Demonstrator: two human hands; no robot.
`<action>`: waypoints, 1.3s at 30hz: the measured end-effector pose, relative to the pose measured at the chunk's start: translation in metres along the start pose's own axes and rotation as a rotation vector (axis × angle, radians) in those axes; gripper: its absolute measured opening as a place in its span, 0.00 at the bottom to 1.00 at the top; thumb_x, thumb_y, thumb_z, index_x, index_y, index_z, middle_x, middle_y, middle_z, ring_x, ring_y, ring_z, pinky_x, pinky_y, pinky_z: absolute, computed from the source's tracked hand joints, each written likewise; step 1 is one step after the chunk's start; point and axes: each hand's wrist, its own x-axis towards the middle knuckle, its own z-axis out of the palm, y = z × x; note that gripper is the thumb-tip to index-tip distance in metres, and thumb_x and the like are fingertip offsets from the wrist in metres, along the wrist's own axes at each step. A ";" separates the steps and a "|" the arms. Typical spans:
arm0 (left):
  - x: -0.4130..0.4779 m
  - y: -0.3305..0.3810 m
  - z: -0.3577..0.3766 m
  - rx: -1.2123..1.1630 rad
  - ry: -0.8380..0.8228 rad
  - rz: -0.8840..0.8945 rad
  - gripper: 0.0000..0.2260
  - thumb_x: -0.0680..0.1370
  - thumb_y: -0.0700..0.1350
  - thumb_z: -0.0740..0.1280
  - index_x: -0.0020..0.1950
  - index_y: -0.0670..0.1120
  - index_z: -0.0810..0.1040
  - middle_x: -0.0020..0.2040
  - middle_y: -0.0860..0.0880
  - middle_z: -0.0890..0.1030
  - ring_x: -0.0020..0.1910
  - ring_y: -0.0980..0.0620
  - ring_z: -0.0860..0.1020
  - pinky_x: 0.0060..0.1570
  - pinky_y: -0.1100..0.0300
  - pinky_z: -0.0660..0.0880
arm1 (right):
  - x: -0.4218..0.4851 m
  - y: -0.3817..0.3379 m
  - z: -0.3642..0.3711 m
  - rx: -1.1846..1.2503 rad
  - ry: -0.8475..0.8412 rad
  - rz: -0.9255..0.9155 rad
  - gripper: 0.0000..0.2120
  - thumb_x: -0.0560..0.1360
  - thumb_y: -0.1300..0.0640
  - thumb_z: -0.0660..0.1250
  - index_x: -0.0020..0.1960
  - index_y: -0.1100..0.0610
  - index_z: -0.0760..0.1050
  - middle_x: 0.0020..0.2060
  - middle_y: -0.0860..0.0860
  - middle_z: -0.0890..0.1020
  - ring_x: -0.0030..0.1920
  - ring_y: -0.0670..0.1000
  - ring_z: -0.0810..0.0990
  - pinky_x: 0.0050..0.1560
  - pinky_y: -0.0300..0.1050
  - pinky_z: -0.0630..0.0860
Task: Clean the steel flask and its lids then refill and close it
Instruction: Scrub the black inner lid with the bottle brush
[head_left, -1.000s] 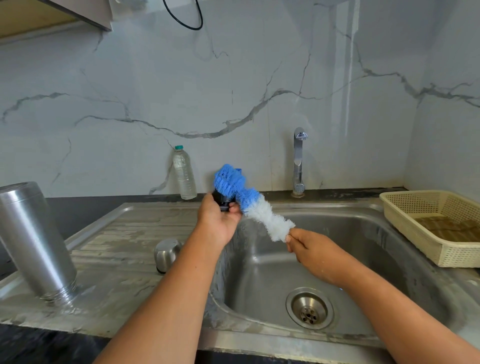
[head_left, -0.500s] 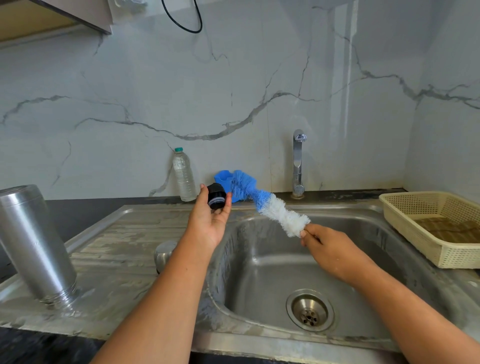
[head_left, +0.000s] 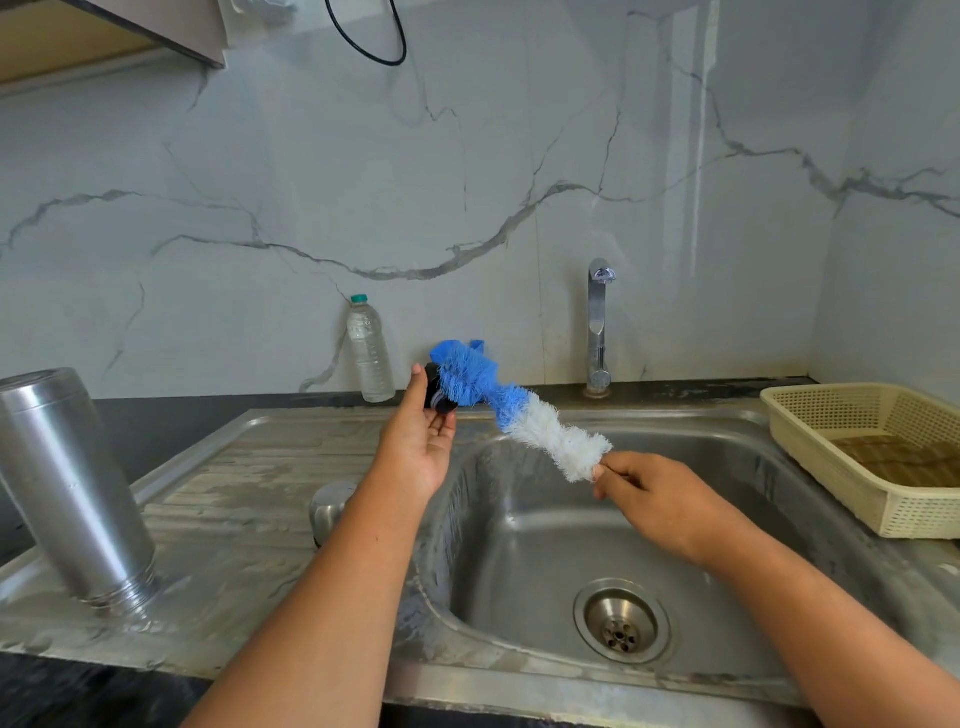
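A home kitchen: a stainless steel sink (head_left: 519, 545) with a drainboard (head_left: 234, 493) lies beneath the left hand (head_left: 421, 447) and right hand (head_left: 660, 493). Beyond them, a chrome tap (head_left: 597, 332) stands on the dark worktop (head_left: 171, 415) against a marble-veined wall (head_left: 467, 156).

Left hand (head_left: 418, 452) pinches small black round lid (head_left: 435, 399). Right hand (head_left: 655, 493) pinches white end of blue-and-white bristle brush (head_left: 524, 413); blue bristles touch lid. Cylindrical steel flask (head_left: 72, 483) stands inverted on wet steel drainboard (head_left: 234, 488).

Brushed steel flask (head_left: 72, 488), glossy steel sink (head_left: 545, 545), bristly blue-white brush (head_left: 519, 415), perforated plastic basket (head_left: 841, 415).
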 end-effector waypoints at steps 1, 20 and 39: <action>0.001 0.000 -0.001 0.020 -0.014 -0.001 0.15 0.79 0.54 0.73 0.57 0.44 0.81 0.52 0.46 0.86 0.53 0.52 0.83 0.53 0.61 0.78 | 0.001 0.001 -0.001 -0.015 -0.006 0.004 0.15 0.84 0.45 0.58 0.44 0.49 0.78 0.30 0.45 0.74 0.29 0.44 0.69 0.34 0.40 0.69; 0.011 0.004 -0.008 -0.232 0.114 0.029 0.21 0.78 0.49 0.74 0.65 0.38 0.77 0.63 0.39 0.82 0.58 0.46 0.83 0.51 0.55 0.84 | -0.005 -0.009 -0.004 -0.376 0.103 -0.078 0.14 0.86 0.49 0.54 0.42 0.46 0.68 0.32 0.48 0.76 0.30 0.49 0.72 0.30 0.44 0.68; -0.001 -0.006 0.002 -0.018 -0.071 -0.051 0.24 0.78 0.62 0.70 0.64 0.45 0.79 0.53 0.45 0.87 0.60 0.49 0.81 0.60 0.57 0.76 | -0.001 -0.004 -0.001 -0.158 0.096 0.020 0.13 0.86 0.50 0.55 0.51 0.52 0.76 0.39 0.49 0.80 0.38 0.50 0.79 0.38 0.46 0.76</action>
